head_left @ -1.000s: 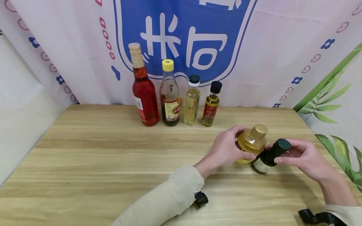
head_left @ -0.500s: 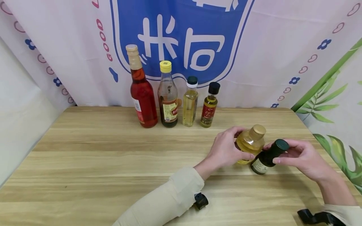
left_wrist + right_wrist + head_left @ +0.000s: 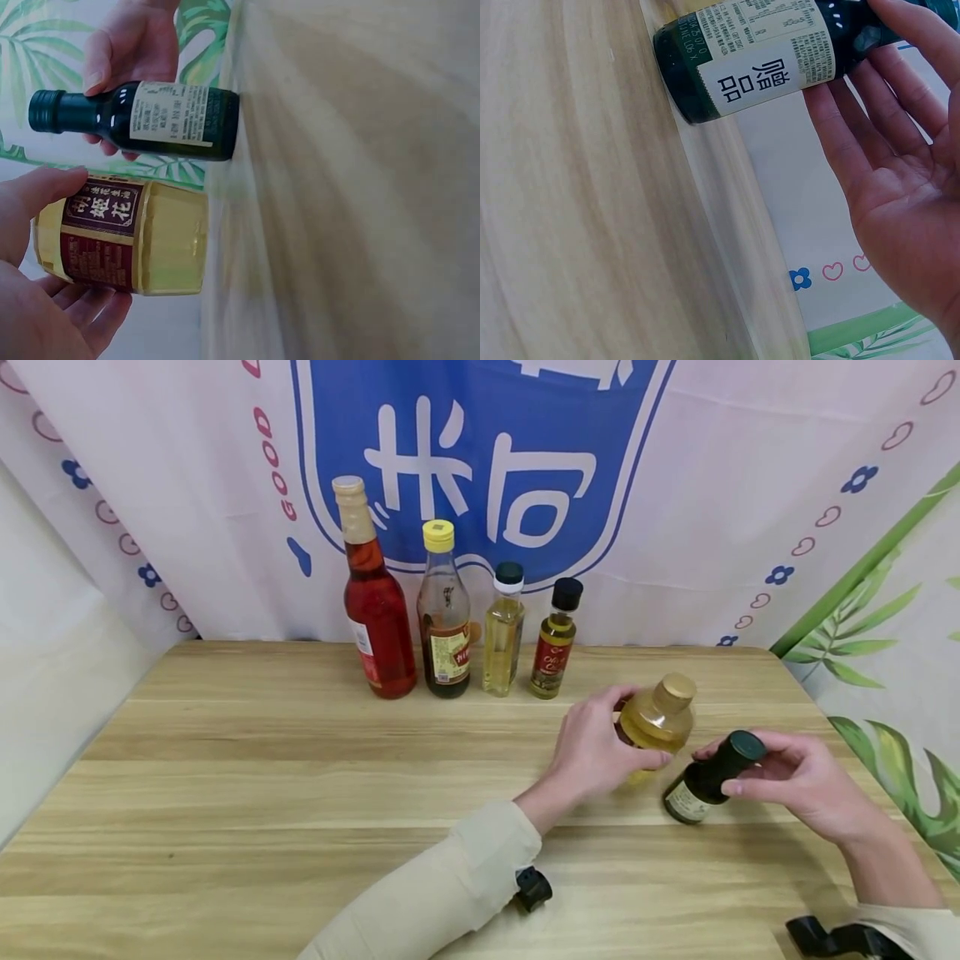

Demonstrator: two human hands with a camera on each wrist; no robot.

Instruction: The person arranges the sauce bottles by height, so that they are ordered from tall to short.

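Right of centre in the head view, the left hand (image 3: pixel 592 752) grips a squat yellow oil bottle (image 3: pixel 654 720) with a gold cap, lifted clear of the wooden table (image 3: pixel 262 793) (the left wrist view shows a gap under its base). Just lower right of it, the right hand (image 3: pixel 795 777) pinches the neck of a small dark green bottle (image 3: pixel 708 777), tilted, its base on the table. At upper centre, four bottles (image 3: pixel 450 610) stand in a row against the printed backdrop (image 3: pixel 675 485).
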